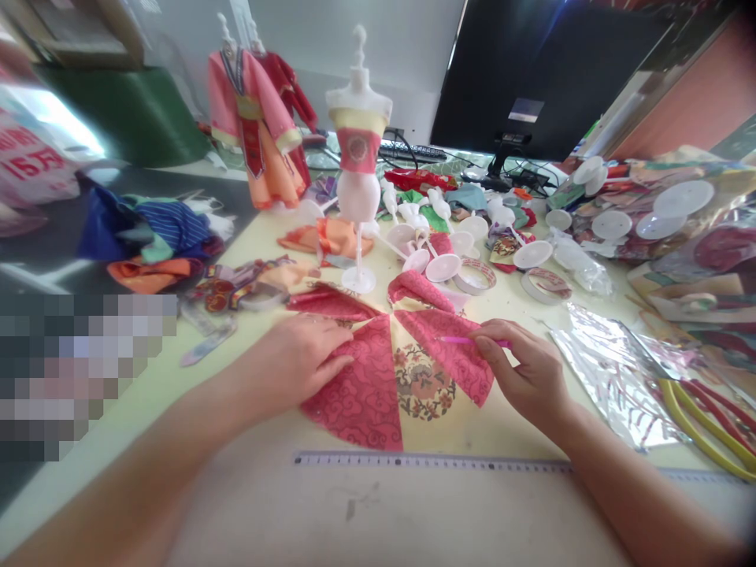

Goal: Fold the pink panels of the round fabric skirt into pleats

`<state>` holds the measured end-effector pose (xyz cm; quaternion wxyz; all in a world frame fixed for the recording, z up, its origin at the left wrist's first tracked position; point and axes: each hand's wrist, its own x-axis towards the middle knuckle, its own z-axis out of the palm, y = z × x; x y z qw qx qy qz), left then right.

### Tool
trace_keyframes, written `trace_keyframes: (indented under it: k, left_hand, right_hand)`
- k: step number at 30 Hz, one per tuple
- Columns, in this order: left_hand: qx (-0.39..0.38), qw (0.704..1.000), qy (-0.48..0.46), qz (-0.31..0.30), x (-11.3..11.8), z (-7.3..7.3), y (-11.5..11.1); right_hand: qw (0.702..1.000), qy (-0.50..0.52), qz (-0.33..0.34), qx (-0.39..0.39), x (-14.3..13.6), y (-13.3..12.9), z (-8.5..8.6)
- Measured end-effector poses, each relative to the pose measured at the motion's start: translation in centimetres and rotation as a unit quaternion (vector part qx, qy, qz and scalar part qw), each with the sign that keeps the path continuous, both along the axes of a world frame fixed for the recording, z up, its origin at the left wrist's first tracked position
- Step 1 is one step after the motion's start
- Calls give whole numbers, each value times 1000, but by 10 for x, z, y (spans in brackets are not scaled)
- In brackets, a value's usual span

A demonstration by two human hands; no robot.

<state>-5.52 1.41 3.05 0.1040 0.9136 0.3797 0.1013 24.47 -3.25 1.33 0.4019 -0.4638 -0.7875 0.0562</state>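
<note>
Red patterned fabric point(360, 394) lies fanned out on the table, joined by a cream section with a round floral print point(424, 382). My left hand point(304, 354) rests on the fabric's left side with its fingers spread. In my right hand point(523, 366) a thin pink pen-like tool point(457, 339) is pinched, its tip over the right red panel. The fingers of that hand touch the panel's right edge. Below the fabric runs a white ruler point(437, 461), partly covered by my right forearm.
Behind the fabric stands a small white dress form point(358, 197). Two tape rolls point(546, 285) and white stands lie beyond. Yellow-handled scissors point(702, 433) and a clear plastic bag point(614, 378) are at right. Blue and orange cloth point(159, 236) is piled at left; a monitor point(537, 71) stands behind.
</note>
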Motion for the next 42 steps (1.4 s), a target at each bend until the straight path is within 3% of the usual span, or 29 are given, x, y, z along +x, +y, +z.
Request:
trace_keyframes:
  k: [34,42]
  left_hand:
    - [0,1000,0,-3,1,-1,1]
    - [-8,999,35,-3,2,0,1]
  right_hand:
    - [1000,-19,12,9,2,0,1]
    - [999,-19,8,26,2,1,2]
